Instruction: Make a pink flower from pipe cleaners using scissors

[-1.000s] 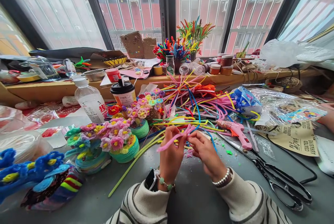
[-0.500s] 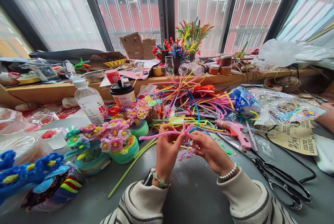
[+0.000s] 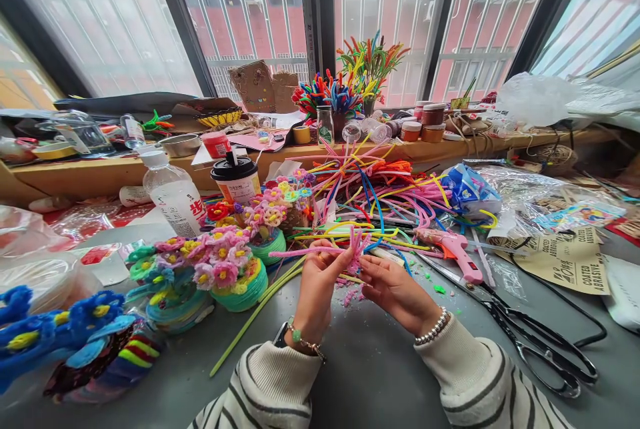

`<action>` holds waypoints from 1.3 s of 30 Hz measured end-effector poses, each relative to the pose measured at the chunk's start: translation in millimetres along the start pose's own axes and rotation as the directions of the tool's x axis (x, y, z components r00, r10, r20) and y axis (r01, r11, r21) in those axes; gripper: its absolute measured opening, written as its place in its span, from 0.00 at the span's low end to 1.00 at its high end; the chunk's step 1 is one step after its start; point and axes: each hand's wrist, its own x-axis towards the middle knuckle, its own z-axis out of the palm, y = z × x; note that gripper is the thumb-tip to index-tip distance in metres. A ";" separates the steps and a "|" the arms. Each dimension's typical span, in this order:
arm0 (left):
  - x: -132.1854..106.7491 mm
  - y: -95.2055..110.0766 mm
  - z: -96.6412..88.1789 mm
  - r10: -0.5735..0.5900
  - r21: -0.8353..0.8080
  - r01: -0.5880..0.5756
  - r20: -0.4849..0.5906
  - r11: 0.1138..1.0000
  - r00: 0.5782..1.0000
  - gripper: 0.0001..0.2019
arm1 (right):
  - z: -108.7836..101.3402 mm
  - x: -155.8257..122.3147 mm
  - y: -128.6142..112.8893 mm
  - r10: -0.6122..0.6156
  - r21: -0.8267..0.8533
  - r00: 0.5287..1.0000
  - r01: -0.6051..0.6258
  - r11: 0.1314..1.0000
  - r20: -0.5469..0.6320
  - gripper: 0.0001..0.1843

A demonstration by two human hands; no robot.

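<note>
Pinched between the thumb and fingers of my left hand is a pink pipe cleaner, one straight end of which sticks out to the left. On its other side the pink pieces are bent into short upright loops or stubs, just above my fingertips. My right hand comes in from the right, fingertips closed against this bent part. How the pieces are joined is hidden by my fingers. Pink fuzz scraps lie on the table below, and a pale green pipe cleaner stretches left of my left hand.
Pots of pipe-cleaner flowers stand at left, near a bottle and a lidded cup. Behind my hands is a heap of pipe cleaners. A pink glue gun and large black-handled scissors lie at right.
My right fingers have shifted slightly on the bent part, which now shows more upright. Another person's hand at the right edge has left the view, and a red item shows there.
</note>
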 end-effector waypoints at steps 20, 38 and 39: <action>-1.2 -1.4 -0.6 -0.131 0.063 0.128 0.051 0.990 0.990 0.20 | -2.3 -0.1 -6.2 -0.320 -0.233 0.933 0.278 0.932 -0.167 0.11; -1.5 0.9 0.4 -0.091 0.328 0.065 0.064 0.943 0.994 0.11 | -2.5 -0.3 -4.1 -0.440 -0.417 0.896 0.376 0.828 -0.065 0.09; -1.7 1.3 0.2 -0.089 0.337 0.064 0.058 0.939 0.994 0.10 | -2.8 -0.6 -4.7 -0.442 -0.429 0.895 0.378 0.820 -0.056 0.09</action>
